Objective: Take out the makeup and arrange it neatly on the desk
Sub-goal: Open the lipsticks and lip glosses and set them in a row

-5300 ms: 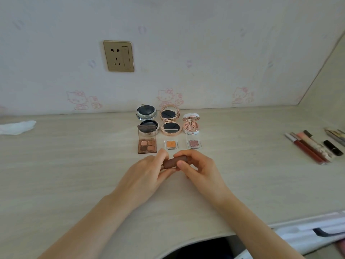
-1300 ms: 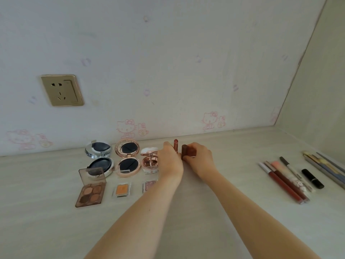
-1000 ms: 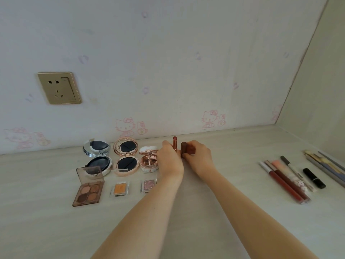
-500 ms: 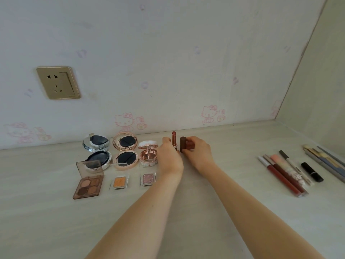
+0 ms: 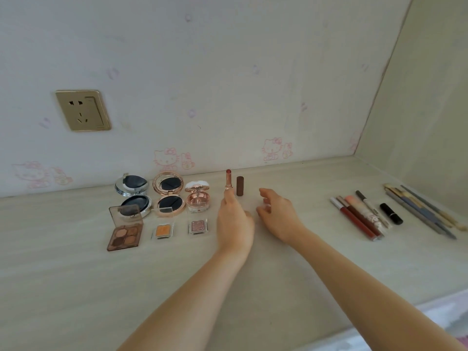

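1. The step in hand appears to be standing the opened lipstick (image 5: 228, 180) and its brown cap (image 5: 239, 186) upright, next to the row of open compacts near the wall.
2. The left hand (image 5: 234, 221) reaches forward with a fingertip at the base of the lipstick; whether it pinches the base or only touches it cannot be told. The right hand (image 5: 277, 214) holds nothing, its fingers loosely curled, and it is a little to the right of the cap, apart from it.
3. To do this well, the person should take the finger off the lipstick slowly and straight, because the tube is thin and tall and would probably fall from a side push.
4. The cap stands just beside the lipstick, so a fall of one may knock down the other.
5. The lipstick has a rose-gold tube with a pinkish tip showing on top. It stands upright on the desk (image 5: 329, 262), right of the small pink compact (image 5: 197, 198).
6. The cap is a short dark-brown cylinder, also upright.
7. More pencils and tubes (image 5: 359, 216) lie well apart on the right.
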### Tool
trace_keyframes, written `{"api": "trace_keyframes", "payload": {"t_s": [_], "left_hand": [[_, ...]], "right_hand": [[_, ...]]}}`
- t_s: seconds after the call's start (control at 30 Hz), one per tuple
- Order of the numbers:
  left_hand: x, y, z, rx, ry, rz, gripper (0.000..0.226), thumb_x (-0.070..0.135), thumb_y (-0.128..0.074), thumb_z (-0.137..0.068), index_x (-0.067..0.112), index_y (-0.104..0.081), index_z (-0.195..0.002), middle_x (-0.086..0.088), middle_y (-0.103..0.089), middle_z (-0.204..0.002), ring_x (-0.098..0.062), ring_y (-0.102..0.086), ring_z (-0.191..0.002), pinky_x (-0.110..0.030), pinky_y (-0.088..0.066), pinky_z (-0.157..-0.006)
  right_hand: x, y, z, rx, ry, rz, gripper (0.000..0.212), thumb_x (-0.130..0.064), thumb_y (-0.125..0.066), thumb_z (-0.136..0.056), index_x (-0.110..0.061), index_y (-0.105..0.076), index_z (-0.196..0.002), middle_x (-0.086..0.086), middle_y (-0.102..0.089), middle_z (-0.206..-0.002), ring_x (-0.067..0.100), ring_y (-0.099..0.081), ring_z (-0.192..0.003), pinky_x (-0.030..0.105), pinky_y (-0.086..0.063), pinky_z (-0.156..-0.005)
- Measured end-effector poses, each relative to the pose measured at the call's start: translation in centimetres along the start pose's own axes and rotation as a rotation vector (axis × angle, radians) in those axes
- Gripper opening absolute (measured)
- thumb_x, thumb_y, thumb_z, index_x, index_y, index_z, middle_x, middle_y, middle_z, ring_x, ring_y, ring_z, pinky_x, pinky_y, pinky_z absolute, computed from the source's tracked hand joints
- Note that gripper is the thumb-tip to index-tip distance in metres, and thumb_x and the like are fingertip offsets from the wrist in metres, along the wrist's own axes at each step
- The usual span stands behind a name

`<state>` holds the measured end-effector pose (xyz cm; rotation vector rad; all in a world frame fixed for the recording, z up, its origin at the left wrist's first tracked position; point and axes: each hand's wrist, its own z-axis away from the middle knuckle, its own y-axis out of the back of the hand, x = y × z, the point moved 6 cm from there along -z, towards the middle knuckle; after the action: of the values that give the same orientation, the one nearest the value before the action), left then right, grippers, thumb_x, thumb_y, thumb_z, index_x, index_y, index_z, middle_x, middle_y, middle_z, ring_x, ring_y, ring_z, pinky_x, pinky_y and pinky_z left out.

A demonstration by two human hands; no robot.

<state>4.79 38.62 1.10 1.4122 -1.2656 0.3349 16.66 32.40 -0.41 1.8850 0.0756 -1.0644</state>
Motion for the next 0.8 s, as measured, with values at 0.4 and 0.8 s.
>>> {"api": "trace_keyframes", "payload": {"t_s": [0.4, 0.8], "left_hand": [[6.8, -6.0, 6.1, -0.221, -0.551, -0.345, 0.032, 0.015, -0.046, -0.092, 0.016, -0.054, -0.123, -0.001, -0.067, -0.11, -0.022, -0.051, -0.111, -0.036, -0.047, -0.076], [17.0, -16.7, 6.2, -0.545, -0.94, -0.367, 0.027, 0.017, -0.047, -0.095, 0.01, -0.056, -0.119, -0.006, -0.059, -0.122, -0.022, -0.044, -0.121, -0.037, -0.042, -0.092]], "right_hand": [[4.7, 10.7, 9.7, 0.085, 0.104, 0.506, 0.043, -0.022, -0.05, -0.096, -0.014, -0.045, -0.138, 0.006, -0.051, -0.138, 0.021, -0.041, -0.132, 0.034, -0.041, -0.103], [13.9, 21.3, 12.2, 0.193, -0.133, 0.619, 0.039, -0.026, -0.047, -0.096, -0.016, -0.049, -0.134, 0.004, -0.055, -0.132, 0.022, -0.048, -0.124, 0.038, -0.049, -0.094]]}}
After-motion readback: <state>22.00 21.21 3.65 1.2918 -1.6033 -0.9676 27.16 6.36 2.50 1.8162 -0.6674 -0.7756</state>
